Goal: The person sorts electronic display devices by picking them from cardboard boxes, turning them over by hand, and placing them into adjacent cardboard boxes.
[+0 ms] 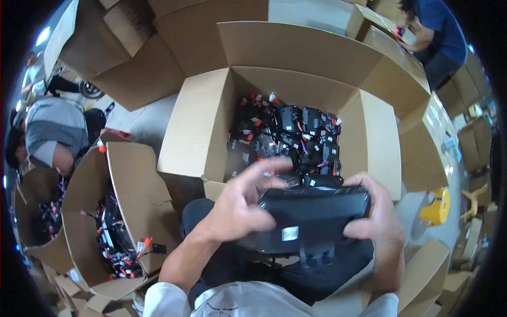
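A black rectangular electronic device (317, 216) with a small white label and a bracket at its lower edge is held over my lap, in front of the open carton. My right hand (376, 216) grips its right end, thumb on the near face and fingers round the far side. At its left end is my left hand (240, 203), somewhat blurred. Its thumb lies over the device's left edge, and its fingers curve above and behind the top edge. Beyond my hands, many similar black units (311, 140) with wires and red and white connectors lie in the large carton (195, 124).
On the left stand cartons (140, 190) holding more black wired units (113, 232). A person (55, 127) bends over there. Another person in blue (441, 31) handles a box at the far right. A yellow stool (435, 207) stands right of the carton.
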